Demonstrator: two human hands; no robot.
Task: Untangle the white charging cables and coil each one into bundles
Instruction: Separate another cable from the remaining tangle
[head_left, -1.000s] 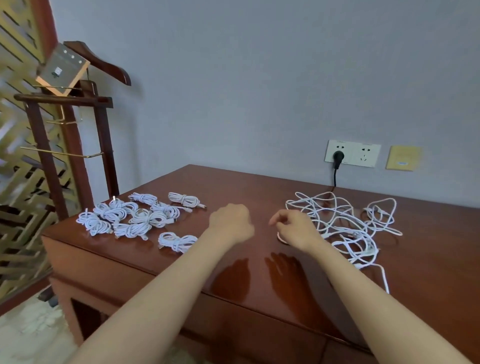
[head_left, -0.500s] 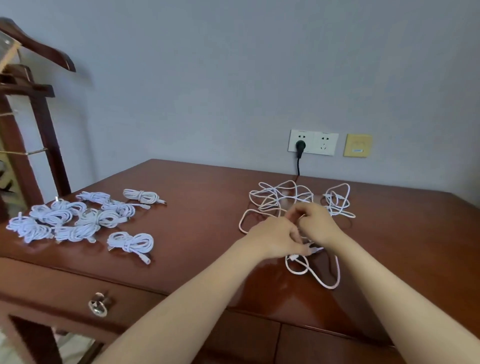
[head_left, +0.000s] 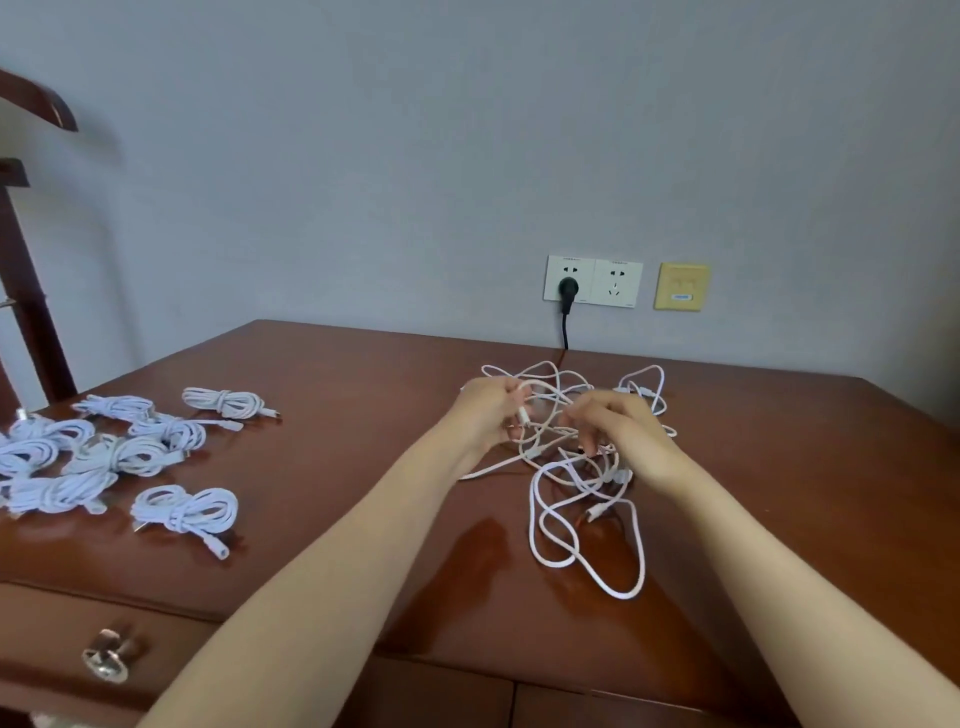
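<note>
**Head view.** We see both hands held just above the desk (head_left: 337, 374), over the tangle of white charging cables (head_left: 582, 499). The tangle lies on the right half of the desk top, near its back edge and below the wall socket (head_left: 592, 280).

- **Left hand** (head_left: 488, 410): the fingers are curled round a strand, and a white connector end shows between thumb and fingers.
- **Right hand** (head_left: 618, 431): it is just beside the left. Its fingers are bent downward and pinch strands at the top of the tangle; we cannot tell which strand.
- **Tangle:** strands run from both hands down to the desk, and two long loops lie toward the front edge.
- **Coiled bundles** (head_left: 124, 454): several finished white bundles lie clustered on the left part of the desk, well apart from the tangle. The nearest bundle (head_left: 184, 509) sits a little apart from the cluster, with one connector end pointing toward the front edge.
- **Writing:** the wall socket is a white double plate with fine grey print along its edges, too small for us to read. The yellow plate (head_left: 682, 287) beside it carries a small blue label, also illegible.
- **Surroundings:** a black plug (head_left: 569, 288) sits in the left outlet, and its cord drops behind the desk. A metal drawer knob (head_left: 106, 660) shows at lower left, and a dark wooden stand (head_left: 31, 291) at the left edge.
</note>
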